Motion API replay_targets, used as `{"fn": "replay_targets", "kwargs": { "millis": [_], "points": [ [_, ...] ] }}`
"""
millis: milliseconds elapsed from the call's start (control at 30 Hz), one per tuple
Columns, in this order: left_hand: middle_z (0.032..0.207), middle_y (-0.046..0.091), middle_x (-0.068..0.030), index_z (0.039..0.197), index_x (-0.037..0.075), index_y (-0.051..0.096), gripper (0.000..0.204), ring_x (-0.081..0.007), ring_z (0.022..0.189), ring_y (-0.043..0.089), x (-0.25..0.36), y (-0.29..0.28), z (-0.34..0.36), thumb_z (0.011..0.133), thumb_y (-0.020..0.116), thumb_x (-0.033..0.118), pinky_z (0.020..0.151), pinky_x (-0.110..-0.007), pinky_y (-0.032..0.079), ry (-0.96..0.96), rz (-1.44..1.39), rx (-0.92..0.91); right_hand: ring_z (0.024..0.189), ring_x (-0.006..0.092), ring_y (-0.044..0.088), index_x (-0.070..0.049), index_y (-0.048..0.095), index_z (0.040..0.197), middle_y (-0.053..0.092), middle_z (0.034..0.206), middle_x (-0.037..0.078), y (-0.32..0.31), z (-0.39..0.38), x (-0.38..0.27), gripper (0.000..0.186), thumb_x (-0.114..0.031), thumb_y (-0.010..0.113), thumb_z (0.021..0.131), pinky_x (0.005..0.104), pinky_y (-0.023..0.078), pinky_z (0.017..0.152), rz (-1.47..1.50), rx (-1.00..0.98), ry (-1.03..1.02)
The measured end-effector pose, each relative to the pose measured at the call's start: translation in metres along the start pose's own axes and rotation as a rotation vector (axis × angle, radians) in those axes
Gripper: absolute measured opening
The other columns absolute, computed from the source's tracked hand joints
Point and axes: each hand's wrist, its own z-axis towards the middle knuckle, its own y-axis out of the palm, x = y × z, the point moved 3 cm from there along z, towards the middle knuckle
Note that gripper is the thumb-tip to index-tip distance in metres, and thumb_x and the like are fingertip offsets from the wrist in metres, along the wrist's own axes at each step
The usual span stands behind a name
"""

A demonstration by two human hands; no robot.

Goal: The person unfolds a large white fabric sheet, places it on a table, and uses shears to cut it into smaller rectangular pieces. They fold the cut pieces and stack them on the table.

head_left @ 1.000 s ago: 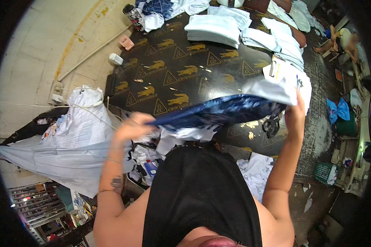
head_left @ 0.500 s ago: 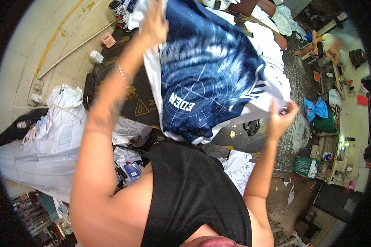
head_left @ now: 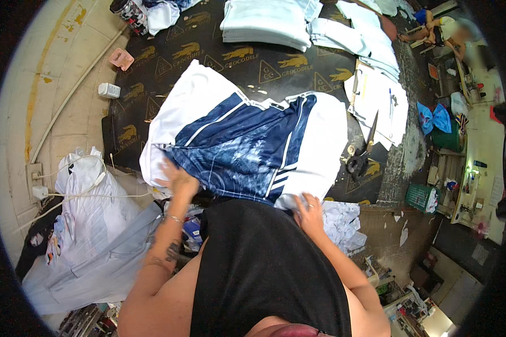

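Your left hand (head_left: pixel 177 178) grip pinching near-left edge of blue-and-white jersey (head_left: pixel 247 147); your right hand (head_left: pixel 309 212) grip pressed on its near-right hem. Jersey lies flat on black desk (head_left: pixel 168 62). Scissors (head_left: pixel 364 150) just right; folded pale garments (head_left: pixel 267 23) beyond.

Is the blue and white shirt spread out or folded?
Spread out: the shirt lies flat on the table, both hands at its near edge.
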Motion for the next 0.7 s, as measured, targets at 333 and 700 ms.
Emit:
{"fn": "replay_targets", "kwargs": {
  "millis": [333,700],
  "points": [
    [0.139,0.061,-0.0265,0.147,0.012,0.055,0.047,-0.0444,0.13,0.057,0.051,-0.149,0.331,0.102,0.054,0.029,0.11,-0.051,0.046,0.749,-0.295,0.47,0.143,0.047,0.042,-0.022,0.061,0.142,0.04,0.16,0.024,-0.177,0.33,0.173,0.057,-0.005,0.07,0.088,0.0508,0.039,0.118,-0.617,0.159,0.07],
    [0.174,0.004,-0.0239,0.169,0.021,0.014,0.077,-0.0466,0.159,0.002,-0.048,-0.017,0.122,0.106,0.045,0.054,0.118,-0.077,0.004,-0.076,-0.36,0.184,0.153,0.0554,0.018,-0.023,0.043,0.16,0.019,0.167,0.032,0.036,0.015,0.012,0.075,-0.047,0.068,0.094,0.0697,0.021,0.12,-0.121,-0.09,0.319]
  ]
}}
